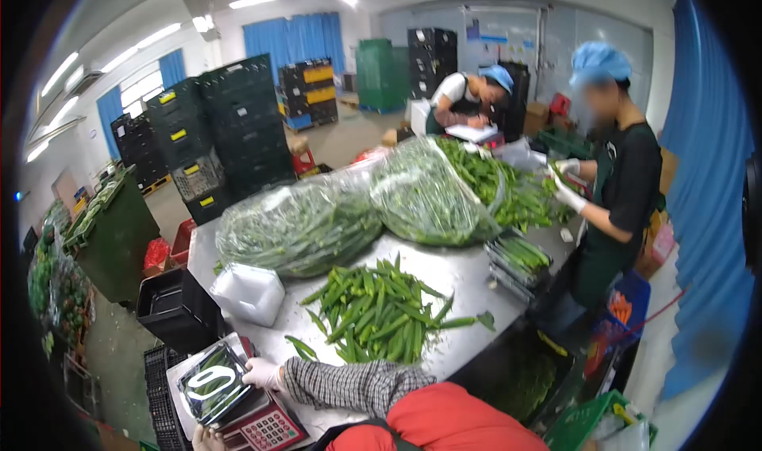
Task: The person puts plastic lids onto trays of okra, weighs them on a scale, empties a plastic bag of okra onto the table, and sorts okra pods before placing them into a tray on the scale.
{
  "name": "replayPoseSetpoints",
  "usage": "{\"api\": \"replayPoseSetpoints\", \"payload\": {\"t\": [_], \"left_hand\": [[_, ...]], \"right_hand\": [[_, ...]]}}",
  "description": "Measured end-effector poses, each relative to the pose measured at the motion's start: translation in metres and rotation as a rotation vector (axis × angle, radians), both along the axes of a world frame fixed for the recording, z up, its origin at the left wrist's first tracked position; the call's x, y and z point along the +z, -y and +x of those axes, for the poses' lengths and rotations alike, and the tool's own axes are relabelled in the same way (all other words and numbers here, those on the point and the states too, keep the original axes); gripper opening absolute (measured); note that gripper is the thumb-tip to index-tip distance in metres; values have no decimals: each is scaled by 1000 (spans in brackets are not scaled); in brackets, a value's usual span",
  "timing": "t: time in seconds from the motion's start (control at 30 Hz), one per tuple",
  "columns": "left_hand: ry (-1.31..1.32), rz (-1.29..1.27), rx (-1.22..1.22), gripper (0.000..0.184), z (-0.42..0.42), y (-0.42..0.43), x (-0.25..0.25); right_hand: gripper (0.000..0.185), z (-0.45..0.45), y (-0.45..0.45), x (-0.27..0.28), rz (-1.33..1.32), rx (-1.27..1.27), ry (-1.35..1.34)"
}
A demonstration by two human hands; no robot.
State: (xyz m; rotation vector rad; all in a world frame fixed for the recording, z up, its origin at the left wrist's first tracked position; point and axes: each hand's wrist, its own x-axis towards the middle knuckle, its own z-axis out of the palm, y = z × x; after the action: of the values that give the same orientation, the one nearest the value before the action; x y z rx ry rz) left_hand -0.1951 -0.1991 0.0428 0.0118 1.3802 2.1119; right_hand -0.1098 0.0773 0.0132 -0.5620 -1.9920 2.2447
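A black tray of green okra (213,383) sits on the weighing scale (266,429) at the lower left, a bright reflection on its top. My right hand (264,374), in a pale glove, is at the tray's right edge with fingers bent against it. At the bottom edge of the view, my left hand (208,438) is by the scale's near side, partly cut off; what its fingers do is unclear. Loose okra (381,308) lies heaped on the metal table (468,280). Behind the heap rest two large clear bags of okra (298,221).
White trays (248,294) and black trays (178,308) are stacked beside the scale. Packed okra trays (517,262) lie at the table's right edge. Two people in blue caps (601,61) stand at the far side and right. Dark crates (242,118) rise behind.
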Motion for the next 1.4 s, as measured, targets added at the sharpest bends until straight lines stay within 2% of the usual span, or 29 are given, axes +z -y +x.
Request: {"api": "replayPoseSetpoints", "payload": {"t": [0.07,0.13,0.17,0.2,0.23,0.27,0.3,0.33,0.37,0.4,0.5,0.57,0.63,0.7,0.8,0.83,0.87,0.9,0.97,1.0,1.07,1.1,1.17,1.23,1.27,1.3,1.37,1.4], "left_hand": [[94,161,-80,25,-24,9,-35],[46,231,-222,24,-12,-4,-32],[29,270,-290,23,-3,-15,-28],[-10,393,-535,22,3,-32,-23],[-82,284,-509,23,17,-52,-18],[-43,323,-476,29,22,-77,-22],[-98,283,-526,46,31,-100,-23],[-100,182,-465,14,89,-143,25],[-155,174,-600,13,118,-173,48],[-145,250,-700,15,122,-196,35],[-225,231,-856,38,168,-246,35],[-228,223,-904,36,185,-266,37],[-351,108,-893,32,185,-275,35],[-553,-30,-796,27,174,-280,40],[-901,-177,-578,26,133,-279,53],[-916,-212,-497,25,119,-277,64],[-1038,-149,-404,27,89,-279,58],[-1388,-291,-286,30,61,-277,67],[-1392,-411,-193,33,20,-273,90],[-1868,-482,86,36,-25,-273,78],[-1931,-769,266,45,-56,-274,90],[-1953,-981,272,48,-74,-275,91],[-1714,-1382,58,44,-92,-280,90],[-1605,-1530,-198,39,-99,-282,97],[-1598,-1551,-166,33,-109,-287,95],[-1502,-1427,-15,31,-132,-290,82],[-1458,-1409,158,31,-147,-289,77],[-1368,-1597,-7,30,-128,-288,94]], "right_hand": [[37,29,-9,-1,-146,-42,-44],[35,73,-21,3,-315,-86,-129],[41,104,-35,13,-311,-18,-73],[42,133,-43,22,-439,-33,-97],[43,158,-46,26,-569,-49,-122],[46,178,-55,15,-599,-86,-189],[50,200,-63,3,-629,-125,-254],[51,229,-66,10,-655,-252,-261],[52,261,-69,19,-673,-376,-267],[51,290,-74,13,-677,-480,-354],[47,379,-75,16,-746,-780,-549],[38,423,-75,10,-593,-1006,-644],[26,455,-80,-21,-519,-1362,-629],[18,480,-94,-45,-387,-1549,-548],[15,503,-115,-77,-297,-1675,-483],[17,504,-119,-78,-298,-1711,-510],[19,507,-122,-83,-303,-1704,-487],[21,510,-126,-86,-300,-1707,-463],[24,513,-126,-75,-323,-1697,-329],[26,521,-128,-80,-265,-1720,-127],[27,527,-127,-80,-170,-1709,40],[28,528,-125,-77,-158,-1699,96],[36,533,-129,-98,166,-1813,108],[39,532,-122,-92,464,-1836,195],[38,519,-111,-68,593,-1804,275],[38,506,-101,-50,719,-1765,359],[30,486,-91,-32,979,-1554,360],[29,478,-91,-34,1055,-1425,322]]}}
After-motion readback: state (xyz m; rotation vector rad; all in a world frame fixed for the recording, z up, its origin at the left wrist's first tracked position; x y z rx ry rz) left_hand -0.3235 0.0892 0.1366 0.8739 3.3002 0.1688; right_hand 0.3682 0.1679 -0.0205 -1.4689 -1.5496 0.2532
